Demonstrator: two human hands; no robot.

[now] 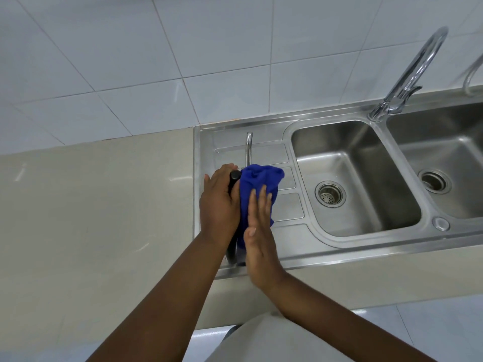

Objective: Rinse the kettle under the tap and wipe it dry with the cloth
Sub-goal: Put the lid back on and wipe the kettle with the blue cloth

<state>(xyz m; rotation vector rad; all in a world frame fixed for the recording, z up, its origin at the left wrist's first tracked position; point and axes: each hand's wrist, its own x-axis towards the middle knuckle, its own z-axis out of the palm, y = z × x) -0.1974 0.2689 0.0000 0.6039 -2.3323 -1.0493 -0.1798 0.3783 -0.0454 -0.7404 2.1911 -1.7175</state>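
The kettle (248, 150) stands on the steel drainboard (290, 210) left of the sink. Only its thin curved metal spout, a black lid knob and the lower end of its black handle show. My left hand (219, 205) is wrapped around the black handle on the kettle's left side. A blue cloth (257, 184) is draped over the kettle's body and hides it. My right hand (258, 239) lies flat on the cloth with its fingers stretched out, pressing the cloth against the kettle's right side.
Right of the drainboard lies a steel sink basin (366, 158) with a drain, and a second basin (449, 152) beyond it. A tall chrome tap (407, 74) rises behind the basins, with no water visible. A beige counter (91, 205) extends left; a tiled wall stands behind.
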